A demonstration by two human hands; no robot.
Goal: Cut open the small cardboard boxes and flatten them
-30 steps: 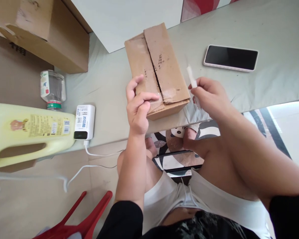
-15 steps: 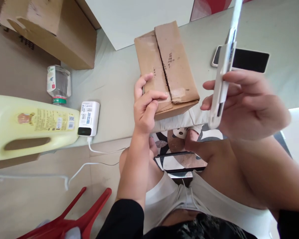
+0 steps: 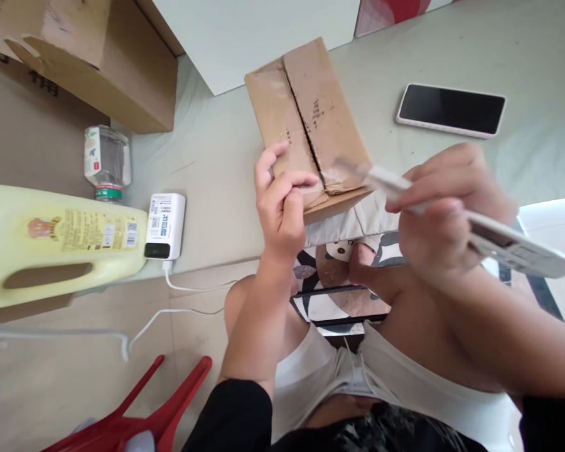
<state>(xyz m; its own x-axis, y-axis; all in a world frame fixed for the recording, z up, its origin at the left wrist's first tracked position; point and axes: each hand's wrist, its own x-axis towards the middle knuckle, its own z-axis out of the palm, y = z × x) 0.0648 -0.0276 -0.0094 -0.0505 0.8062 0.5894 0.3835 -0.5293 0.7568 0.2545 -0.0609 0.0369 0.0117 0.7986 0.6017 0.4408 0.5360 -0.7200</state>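
Observation:
A taped cardboard box rests tilted near the front edge of the pale surface. My left hand grips its near left corner, with fingers bent over the top and side. In my right hand is a white utility knife, held closed in the fingers. Its blurred blade end points left, over the near right corner of the box by the seam; whether it touches the cardboard I cannot tell. A central seam runs along the box top, with clear tape at its near end.
Behind my right hand lies a smartphone. To the left are a white power bank with a cable, a yellow jug, a clear bottle and a larger carton. A red stool stands on the floor.
My right hand has turned the utility knife from nearly upright to pointing left and brought its tip over the box. My left hand still holds the box, which has shifted slightly left in view.

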